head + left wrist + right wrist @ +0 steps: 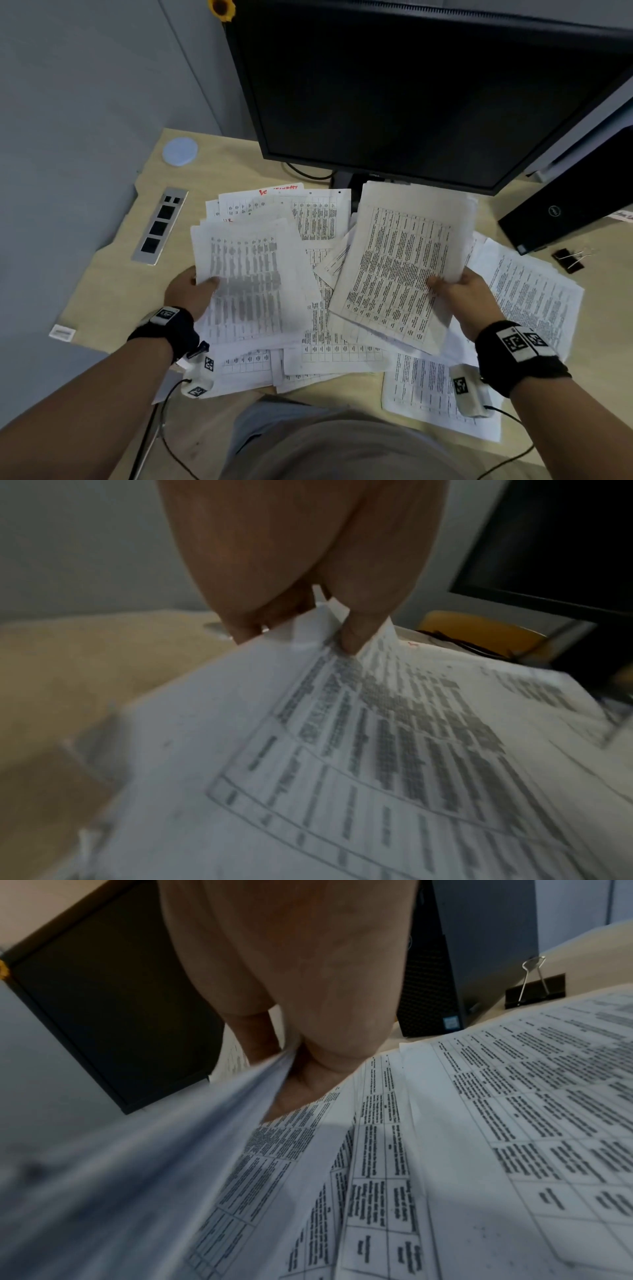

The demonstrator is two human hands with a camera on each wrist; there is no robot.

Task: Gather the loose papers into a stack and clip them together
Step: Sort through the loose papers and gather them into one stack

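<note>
Printed sheets with tables lie scattered over the wooden desk (113, 274). My left hand (191, 291) pinches the left edge of a small bunch of papers (253, 274), thumb on top; the left wrist view shows the thumb (352, 639) pressing those papers (342, 750). My right hand (459, 291) grips a thicker bunch of papers (400, 263) at its right edge, lifted and tilted above the pile; in the right wrist view the held papers (171, 1150) fan out leftward. A black binder clip (570, 258) lies on the desk at right, also seen as the binder clip (534, 988).
A dark monitor (428, 85) stands right behind the papers. A black computer case (575, 205) sits at the right, beside the clip. A metal socket strip (160, 226) and a pale round disc (180, 151) are on the left part of the desk.
</note>
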